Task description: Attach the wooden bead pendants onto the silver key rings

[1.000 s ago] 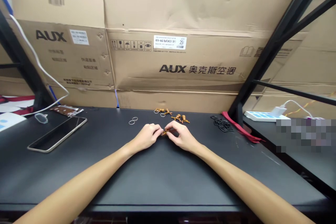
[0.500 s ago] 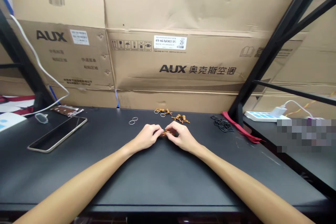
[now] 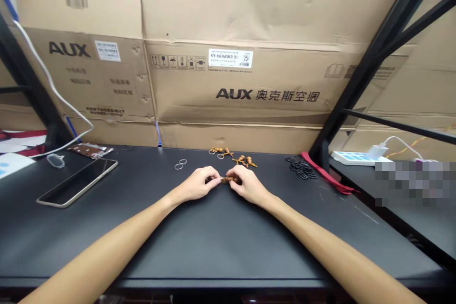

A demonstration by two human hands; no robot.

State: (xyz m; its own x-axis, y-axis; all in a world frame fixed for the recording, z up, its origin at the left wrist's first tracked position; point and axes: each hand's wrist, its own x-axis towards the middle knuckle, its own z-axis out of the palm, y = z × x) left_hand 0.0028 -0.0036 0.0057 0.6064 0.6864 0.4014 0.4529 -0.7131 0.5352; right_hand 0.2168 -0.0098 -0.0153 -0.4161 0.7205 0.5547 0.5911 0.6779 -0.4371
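At the middle of the black table, my left hand (image 3: pixel 200 184) and my right hand (image 3: pixel 248 184) meet almost fingertip to fingertip. Between them is a small brown-and-gold charm on a cord (image 3: pixel 225 180), mostly covered by fingers. My right hand is closed, pinching the charm. Thumb and index of my left hand are closed on a small silvery piece (image 3: pixel 221 178) at the charm's left end; its shape is hidden. Just behind lie similar gourd-shaped charms (image 3: pixel 245 160). Farther back, more charms (image 3: pixel 223 152) have metal rings. Two loose key rings (image 3: pixel 180 164) rest beyond my left hand.
A pile of black clasps (image 3: pixel 302 169) lies at the right beside a red strap (image 3: pixel 326 174). A phone (image 3: pixel 78 183), a foil packet (image 3: pixel 90 150) and a white cable are at the left. Cardboard (image 3: pixel 235 76) walls the back; a power strip (image 3: pixel 356 157) stands right of the black frame.
My fingertips have drawn slightly apart, and a silvery glint now shows at my left fingertips. Both hands stay in nearly the same place; the other things have not moved.
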